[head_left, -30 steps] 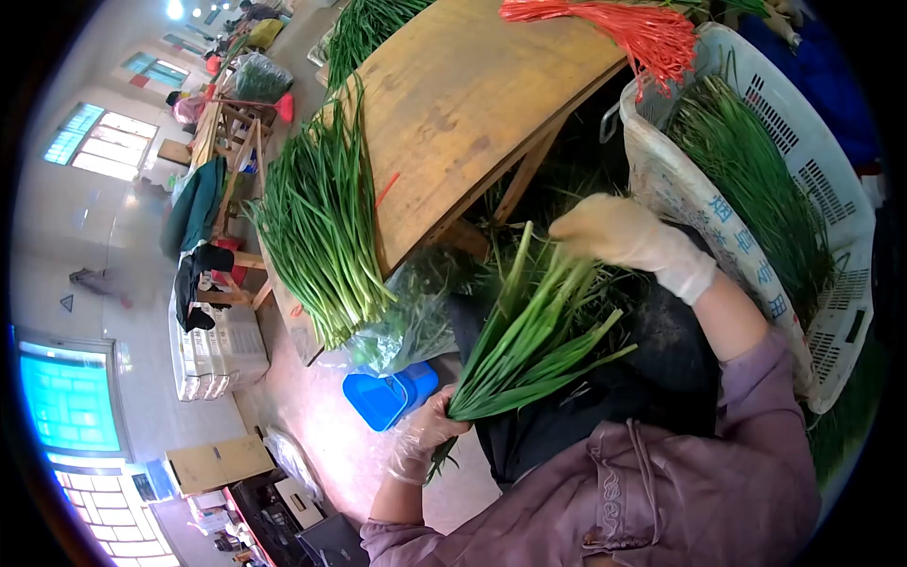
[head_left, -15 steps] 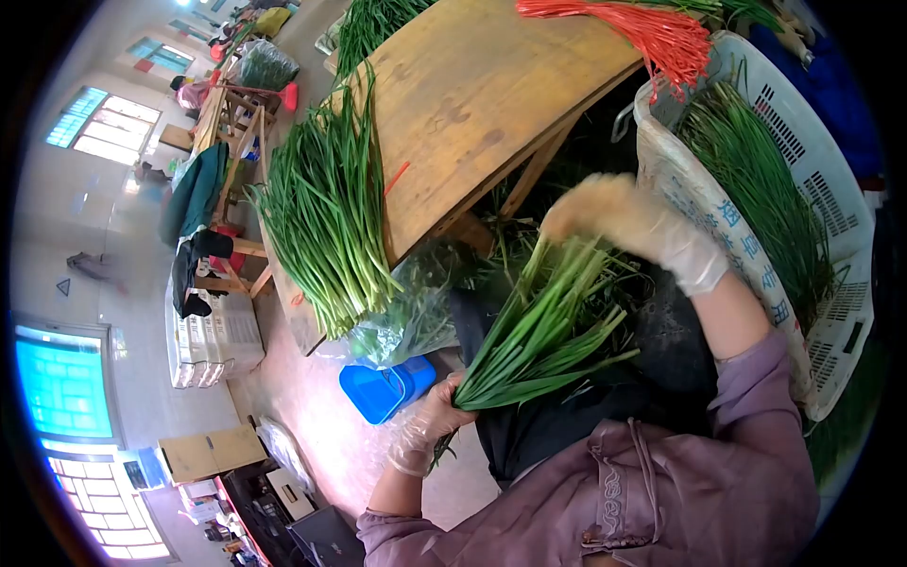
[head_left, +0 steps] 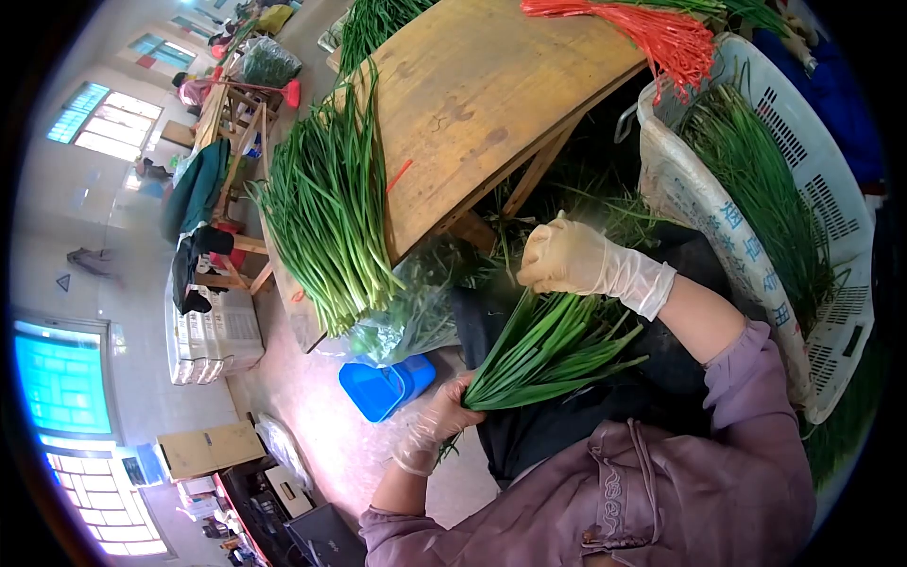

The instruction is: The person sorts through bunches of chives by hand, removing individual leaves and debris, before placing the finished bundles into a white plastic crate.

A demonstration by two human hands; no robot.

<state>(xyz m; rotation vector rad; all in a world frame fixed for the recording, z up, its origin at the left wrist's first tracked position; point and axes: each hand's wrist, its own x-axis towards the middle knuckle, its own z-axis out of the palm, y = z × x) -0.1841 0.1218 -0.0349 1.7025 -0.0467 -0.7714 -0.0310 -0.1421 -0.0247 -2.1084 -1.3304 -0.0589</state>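
My left hand (head_left: 439, 418), in a thin clear glove, is closed round the leafy end of a bunch of garlic chives (head_left: 553, 350) above my lap. The bunch fans out toward my right hand (head_left: 567, 260), which wears a whitish glove. Its fingers are curled shut at the stem ends of the chives; exactly how many stems they grip is hidden. A larger pile of garlic chives (head_left: 326, 208) lies on the left edge of the wooden table (head_left: 472, 104), pale stems toward me.
Red ties (head_left: 642, 38) hang over the table's far right corner. A white perforated crate (head_left: 841, 236) with more chives and a printed sack (head_left: 699, 189) stands at my right. A blue bin (head_left: 383, 387) and a clear plastic bag (head_left: 411, 307) are below the table's near end.
My right hand has come down and nearer, onto the stem ends of the bunch, from a blurred position higher up. My left hand keeps its hold nearly in place.
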